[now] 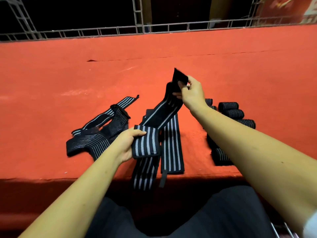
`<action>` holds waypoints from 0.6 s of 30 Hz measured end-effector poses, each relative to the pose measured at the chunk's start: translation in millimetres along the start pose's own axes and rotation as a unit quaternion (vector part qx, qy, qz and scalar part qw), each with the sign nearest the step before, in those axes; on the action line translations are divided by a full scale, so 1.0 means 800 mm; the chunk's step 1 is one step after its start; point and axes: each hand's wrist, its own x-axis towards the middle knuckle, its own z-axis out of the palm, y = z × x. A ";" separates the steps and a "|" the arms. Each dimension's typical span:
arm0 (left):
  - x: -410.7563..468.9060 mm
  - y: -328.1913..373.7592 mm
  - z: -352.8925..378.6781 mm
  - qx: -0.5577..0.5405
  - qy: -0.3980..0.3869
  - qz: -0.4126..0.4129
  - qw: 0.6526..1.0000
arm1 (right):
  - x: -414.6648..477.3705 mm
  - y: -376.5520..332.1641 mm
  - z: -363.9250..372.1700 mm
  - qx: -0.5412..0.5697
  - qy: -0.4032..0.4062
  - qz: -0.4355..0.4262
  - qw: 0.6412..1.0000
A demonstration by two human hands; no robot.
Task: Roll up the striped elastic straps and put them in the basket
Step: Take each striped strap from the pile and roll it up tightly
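Starting a fresh roll looks to be the step in hand. Close to the near edge of the red surface [171,48], the left grip [127,143] is clenched on the striped end of a strap [163,110], thumb on top and fingers under it. Just below, a length of striped strap hangs over that edge; I cannot tell whether it is the same strap. Beside the left grip, towards the right, a flat strap [172,148] lies with its end reaching the near edge.

From the left grip the held strap runs up and away, lifted off the surface, to the right grip [193,93], which pinches its plain black end between thumb and fingertips. So the strap is stretched between the two, touching both.

The next move, as I judge it, calls for folding that black end over and winding it tight, the left grip feeding slack so the elastic does not spring loose.

Farther right, near the right edge, sits a row of rolled straps [230,110]. Towards the left lies a loose pile of straps [96,134] waiting their turn. No basket shows plainly. Beyond the far edge stands a metal frame [137,28].
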 end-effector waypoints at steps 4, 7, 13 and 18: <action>-0.001 -0.011 0.012 0.007 -0.060 -0.001 0.998 | 0.005 0.004 0.005 -0.009 -0.003 -0.035 0.999; 0.003 -0.023 0.022 -0.026 -0.115 -0.017 0.993 | 0.008 0.003 0.005 0.003 -0.004 -0.045 0.999; 0.028 -0.055 0.040 0.081 -0.146 -0.034 0.985 | 0.010 0.014 0.002 0.010 0.001 -0.058 0.998; 0.041 -0.069 0.048 0.108 -0.128 -0.021 0.986 | 0.015 0.029 0.002 0.020 -0.010 -0.068 0.997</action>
